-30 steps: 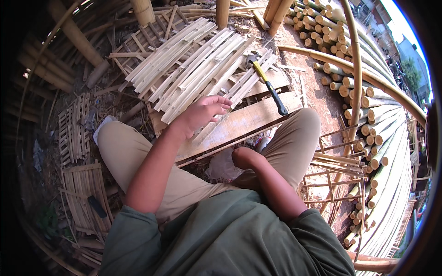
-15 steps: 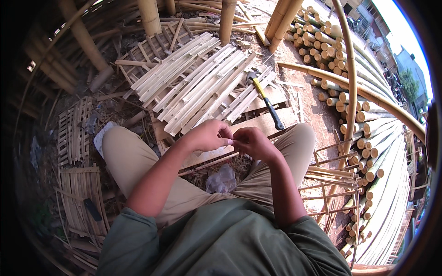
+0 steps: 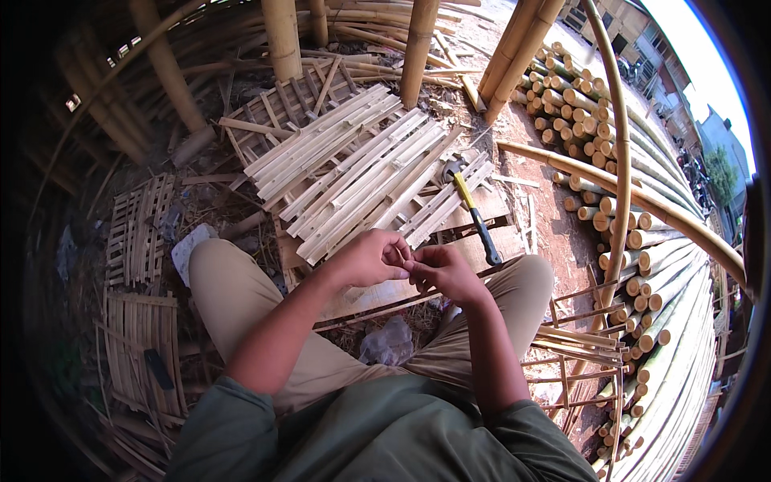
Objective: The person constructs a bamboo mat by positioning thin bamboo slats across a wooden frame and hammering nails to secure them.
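Note:
My left hand (image 3: 371, 259) and my right hand (image 3: 443, 271) meet fingertip to fingertip above my lap. Both are closed in a pinch, and whatever lies between the fingers is too small or too hidden to make out. Just beyond them, pale bamboo slats (image 3: 365, 181) lie side by side in a slanting row. A hammer (image 3: 472, 207) with a yellow and black handle rests to the right of the slats, its head pointing away from me. Under the slats' near end shows a flat wooden board (image 3: 361, 294).
Stacked bamboo poles (image 3: 634, 233) fill the right side. Upright bamboo posts (image 3: 419, 52) stand at the back. Slatted bamboo panels (image 3: 144, 341) lie at the left, one with a dark block (image 3: 159, 368) on it. A clear plastic bag (image 3: 386, 341) sits between my legs.
The whole view has shifted, so the surroundings sit slightly lower and further right. My hands stay pinched together, with the right hand's fingers turned slightly.

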Demonstrator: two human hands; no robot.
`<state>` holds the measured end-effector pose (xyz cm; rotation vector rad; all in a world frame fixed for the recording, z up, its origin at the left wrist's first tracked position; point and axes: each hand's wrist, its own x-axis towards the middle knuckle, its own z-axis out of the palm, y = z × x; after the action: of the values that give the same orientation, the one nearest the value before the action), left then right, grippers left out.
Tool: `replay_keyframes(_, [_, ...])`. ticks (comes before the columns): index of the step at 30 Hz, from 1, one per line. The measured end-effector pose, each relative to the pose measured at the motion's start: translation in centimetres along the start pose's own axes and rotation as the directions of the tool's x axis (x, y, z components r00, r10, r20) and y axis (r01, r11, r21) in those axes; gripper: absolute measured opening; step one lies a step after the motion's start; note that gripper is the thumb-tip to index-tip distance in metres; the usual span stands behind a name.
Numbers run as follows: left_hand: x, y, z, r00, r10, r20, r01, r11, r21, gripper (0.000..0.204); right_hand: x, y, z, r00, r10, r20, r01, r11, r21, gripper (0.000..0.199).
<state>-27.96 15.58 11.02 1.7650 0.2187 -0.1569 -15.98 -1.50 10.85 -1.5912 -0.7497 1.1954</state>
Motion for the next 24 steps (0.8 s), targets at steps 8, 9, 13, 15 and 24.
replay_keyframes(8, [-0.2,0.4,-2.1,0.969,-0.067,-0.237,0.091,0.991,0.095,0.021,3.4,-3.9,-5.9,0.841,-0.377,-0.389,-0.050,0.662,-0.748,0.046])
replay_keyframes(9, [0.1,0.3,-2.5,0.963,-0.070,-0.262,0.087,0.995,0.055,0.018,3.9,-3.7,-7.3,0.788,-0.443,-0.427,-0.137,0.551,-0.823,0.050])
replay_keyframes(13, [-0.1,0.3,-4.0,0.938,-0.067,-0.341,0.113,0.987,0.115,0.017,6.0,-3.9,-10.5,0.822,-0.047,-0.568,-0.510,0.382,-0.770,0.066])
replay_keyframes(15, [-0.2,0.1,-4.9,0.918,-0.072,-0.391,0.141,0.978,0.151,0.018,6.6,-3.3,-10.2,0.857,0.026,-0.515,-0.489,0.356,-0.796,0.067])
replay_keyframes(24, [0.5,-0.9,-7.8,0.869,0.014,-0.495,0.063,0.988,0.138,0.015,7.3,1.5,-11.1,0.795,-0.163,-0.585,-0.480,0.422,-0.769,0.049])
